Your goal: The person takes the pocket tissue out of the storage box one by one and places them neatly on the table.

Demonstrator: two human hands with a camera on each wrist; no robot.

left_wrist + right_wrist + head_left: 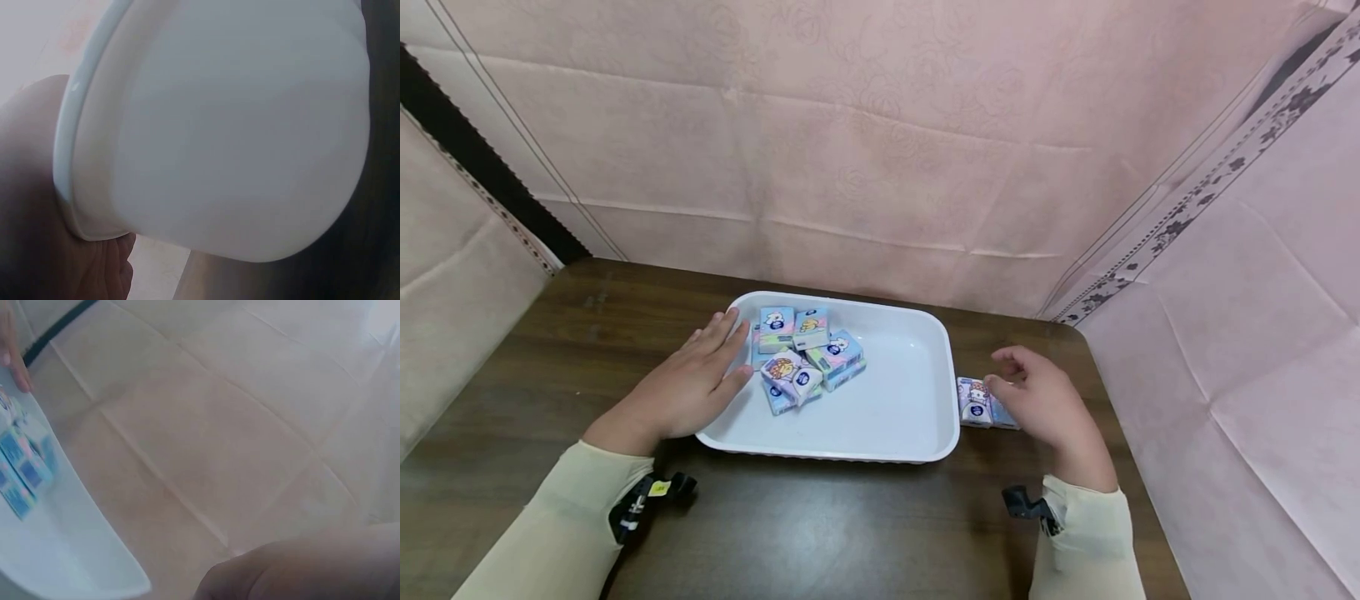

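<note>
My left hand (696,379) rests on the left rim of the white tray (898,392), its fingers straight. In the left wrist view, the hand's edge lies against the tray wall (237,137). Several small tissue packs with cartoon prints, such as the blue pack (777,322) and the whitish pack (792,372), lie heaped in the tray's left half. To the right of the tray, my right hand (1047,398) hovers over a white-and-purple pack (974,404) and a blue pack (1003,415), partly covering the blue one. Its thumb and loosely bent fingers stand apart.
The tray stands on a dark brown wooden table (790,525). Pale patterned cloth (865,150) hangs behind it and along both sides. Each wrist carries a black strap mount.
</note>
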